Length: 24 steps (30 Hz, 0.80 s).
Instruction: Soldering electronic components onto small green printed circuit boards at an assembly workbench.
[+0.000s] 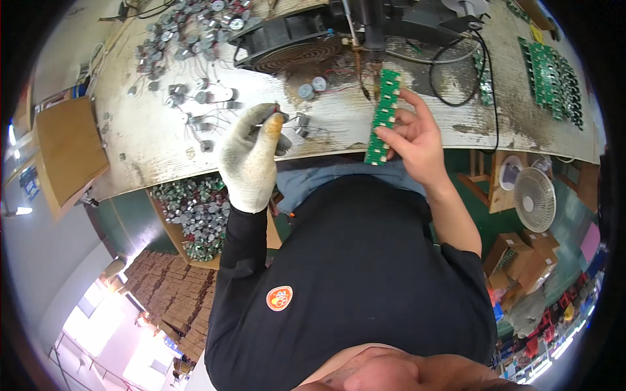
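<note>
My right hand [414, 140] is bare and grips a long green circuit board strip [383, 117] near the table's front edge, thumb on its face. Small pale parts dot the strip, and its upper end reaches the soldering station's tip [376, 72]. My left hand [251, 150] wears a stained white glove. Its thumb and fingers are pinched together, with something small, dark and reddish showing at the tips, too small to name. Beside those fingers lies a small silver motor [301, 124] with thin wires. Two round grey motors [312, 88] rest farther back.
Many wired motors [189, 32] are heaped at the back left, with several loose ones [202, 98] nearer. A black fan [287, 42] stands at the back. A black cable [494, 85] loops down on the right, before stacked green boards [551, 81]. Below the table is a full box [195, 215].
</note>
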### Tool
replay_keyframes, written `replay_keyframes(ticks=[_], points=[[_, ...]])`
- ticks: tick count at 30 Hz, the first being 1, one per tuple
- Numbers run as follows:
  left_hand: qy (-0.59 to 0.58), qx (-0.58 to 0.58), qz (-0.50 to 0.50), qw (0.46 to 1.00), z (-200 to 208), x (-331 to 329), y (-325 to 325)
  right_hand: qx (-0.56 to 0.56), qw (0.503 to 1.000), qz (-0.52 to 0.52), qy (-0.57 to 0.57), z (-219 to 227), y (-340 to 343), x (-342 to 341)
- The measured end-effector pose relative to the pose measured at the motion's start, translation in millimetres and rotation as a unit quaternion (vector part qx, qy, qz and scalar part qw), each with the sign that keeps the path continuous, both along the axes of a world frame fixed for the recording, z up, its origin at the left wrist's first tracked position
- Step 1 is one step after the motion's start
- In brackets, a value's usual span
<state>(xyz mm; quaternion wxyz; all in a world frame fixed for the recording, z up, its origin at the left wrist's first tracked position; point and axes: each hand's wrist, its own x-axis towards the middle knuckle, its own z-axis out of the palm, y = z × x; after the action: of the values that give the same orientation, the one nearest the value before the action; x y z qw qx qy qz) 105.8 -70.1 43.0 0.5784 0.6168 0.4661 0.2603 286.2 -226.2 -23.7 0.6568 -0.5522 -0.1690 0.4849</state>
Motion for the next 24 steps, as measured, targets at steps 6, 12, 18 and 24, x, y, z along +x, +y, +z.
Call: replay_keyframes(ticks=[6, 12, 18, 24], points=[[-0.054, 0.036, 0.076, 0.995, 8, -21, 17, 0.004, 1.000, 0.005, -0.004, 0, 0, 0], [-0.114, 0.097, 0.117, 0.982, 14, -33, 40, 0.003, 1.000, 0.002, -0.006, -1, -1, 0], [-0.054, 0.052, -0.027, 0.997, -10, -12, 12, 0.014, 1.000, 0.014, -0.006, -2, -2, -2], [0.019, -0.100, -0.182, 0.978, -39, 27, -30, 0.016, 0.999, 0.036, -0.006, 3, -1, -2]])
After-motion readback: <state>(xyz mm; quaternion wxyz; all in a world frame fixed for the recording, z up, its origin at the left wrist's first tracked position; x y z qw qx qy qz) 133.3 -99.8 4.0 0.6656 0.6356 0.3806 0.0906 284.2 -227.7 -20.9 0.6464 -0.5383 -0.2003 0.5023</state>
